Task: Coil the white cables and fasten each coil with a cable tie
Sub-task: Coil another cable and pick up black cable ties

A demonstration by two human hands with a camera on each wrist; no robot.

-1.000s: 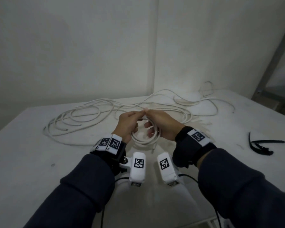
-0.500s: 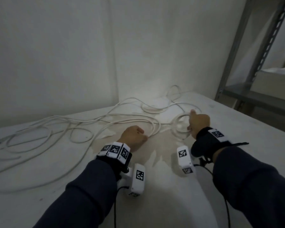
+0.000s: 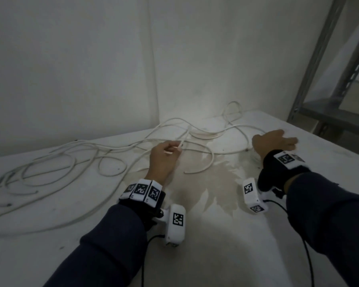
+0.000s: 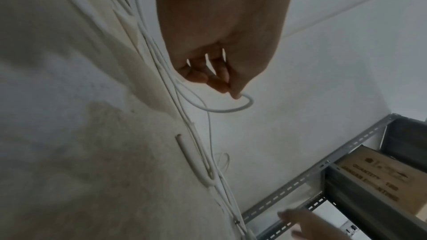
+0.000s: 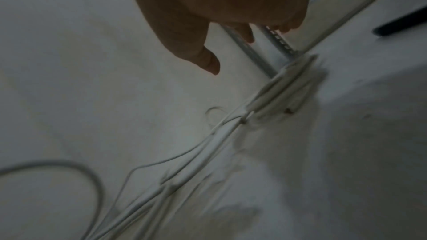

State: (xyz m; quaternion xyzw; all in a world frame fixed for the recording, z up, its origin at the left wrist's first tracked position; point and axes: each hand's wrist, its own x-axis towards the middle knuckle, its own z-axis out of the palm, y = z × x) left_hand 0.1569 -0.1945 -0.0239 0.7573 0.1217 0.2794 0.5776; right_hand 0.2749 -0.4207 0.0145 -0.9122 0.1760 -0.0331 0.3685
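Several loose white cables sprawl over the white table. My left hand pinches one thin white cable near its end between thumb and fingertips and holds it just above the tabletop. A small coil of white cable lies flat on the table at the right. My right hand hovers over it with its fingers spread and holds nothing. In the head view the coil is mostly hidden behind my right wrist. A blurred dark strip, possibly a cable tie, lies beyond the coil.
A grey metal shelf rack stands just past the table's right edge, with a cardboard box on it. White walls close off the back of the table. A brownish stain marks the tabletop between my hands.
My hands have parted. The right hand carried the small coil to the right, set it down and let go. The left hand has picked up a loose cable.
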